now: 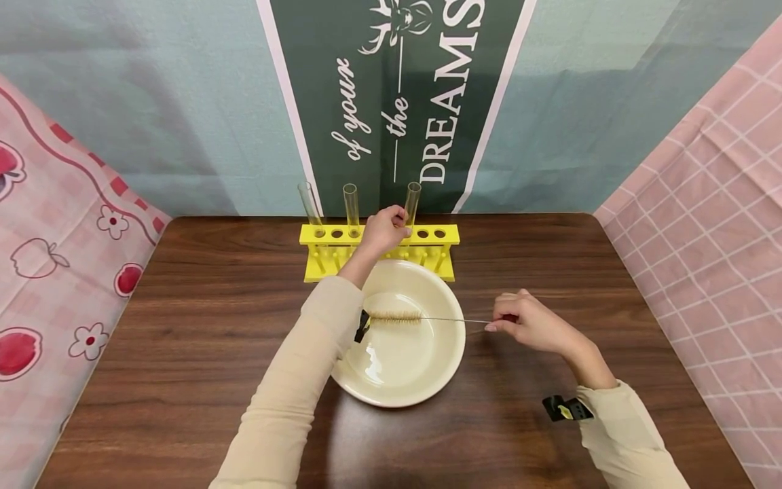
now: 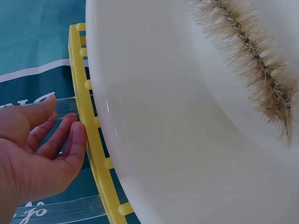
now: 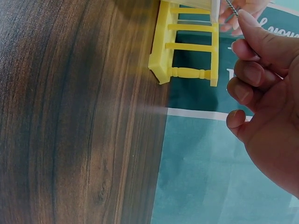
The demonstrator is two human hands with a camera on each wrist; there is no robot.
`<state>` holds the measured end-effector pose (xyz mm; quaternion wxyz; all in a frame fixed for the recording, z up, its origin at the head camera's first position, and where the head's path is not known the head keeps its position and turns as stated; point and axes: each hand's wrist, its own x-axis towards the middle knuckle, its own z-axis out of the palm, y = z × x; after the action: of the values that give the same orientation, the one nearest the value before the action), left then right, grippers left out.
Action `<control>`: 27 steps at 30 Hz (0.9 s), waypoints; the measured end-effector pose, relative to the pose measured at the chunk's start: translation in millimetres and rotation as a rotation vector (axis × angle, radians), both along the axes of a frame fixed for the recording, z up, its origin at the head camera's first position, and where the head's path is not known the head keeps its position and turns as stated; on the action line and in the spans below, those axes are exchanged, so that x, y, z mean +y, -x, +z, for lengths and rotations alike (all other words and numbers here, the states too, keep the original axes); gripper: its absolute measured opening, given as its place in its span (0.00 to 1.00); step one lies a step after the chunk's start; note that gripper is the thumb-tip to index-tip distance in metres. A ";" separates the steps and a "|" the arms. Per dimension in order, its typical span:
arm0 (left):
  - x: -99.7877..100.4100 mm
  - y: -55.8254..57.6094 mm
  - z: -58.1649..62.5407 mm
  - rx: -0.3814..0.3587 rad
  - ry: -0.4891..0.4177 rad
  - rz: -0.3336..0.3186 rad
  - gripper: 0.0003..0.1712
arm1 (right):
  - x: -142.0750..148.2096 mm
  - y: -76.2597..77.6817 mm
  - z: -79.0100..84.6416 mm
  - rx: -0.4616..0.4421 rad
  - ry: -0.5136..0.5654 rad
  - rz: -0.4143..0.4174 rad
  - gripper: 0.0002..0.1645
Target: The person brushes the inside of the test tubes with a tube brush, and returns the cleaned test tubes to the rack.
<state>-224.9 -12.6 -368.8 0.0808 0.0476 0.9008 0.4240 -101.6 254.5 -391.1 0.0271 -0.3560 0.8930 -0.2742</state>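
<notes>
My left hand (image 1: 385, 231) is at the rightmost of three clear glass test tubes, its thumb and fingertips around that test tube (image 1: 413, 198) just above the yellow rack (image 1: 450, 235). The left wrist view shows the same test tube (image 2: 66, 110) between thumb and fingers. Off to the right, my right hand (image 1: 530, 322) pinches the thin twisted-wire handle (image 3: 231, 8) of a test tube brush. The brush's tan bristles (image 1: 396, 317) lie across the view of a cream basin (image 1: 451, 353). My left sleeve covers the basin's left side.
Two more test tubes, one at the rack's left end (image 1: 310, 207) and one nearer the middle (image 1: 351, 207), stand in their holes. The basin sits close in front of the rack on a dark wooden table (image 1: 201, 326). Cloth hangings (image 1: 568, 136) rise behind the table's back edge.
</notes>
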 end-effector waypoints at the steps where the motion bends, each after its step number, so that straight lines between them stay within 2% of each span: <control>1: 0.3 0.0 -0.2 -0.002 0.007 -0.001 0.14 | 0.0 -0.1 -0.2 0.001 0.001 0.000 0.19; 5: 2.0 0.3 -1.2 -0.007 0.012 0.002 0.12 | 0.3 -0.5 -1.8 0.011 0.007 0.004 0.19; 14: 1.2 0.1 -1.8 0.013 -0.040 0.020 0.10 | 0.4 -0.2 -3.1 0.015 0.007 0.005 0.19; 22: 0.8 -1.1 14.5 0.038 -0.039 0.014 0.10 | -0.2 -0.1 -3.1 0.032 0.009 0.017 0.19; 27: 2.2 -3.0 26.9 0.080 -0.013 0.001 0.10 | -0.8 0.2 -3.5 0.024 0.005 0.011 0.19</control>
<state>-221.9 -10.4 -341.9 0.0441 0.0647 0.9005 0.4277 -101.8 253.7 -394.6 0.0171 -0.3641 0.8906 -0.2721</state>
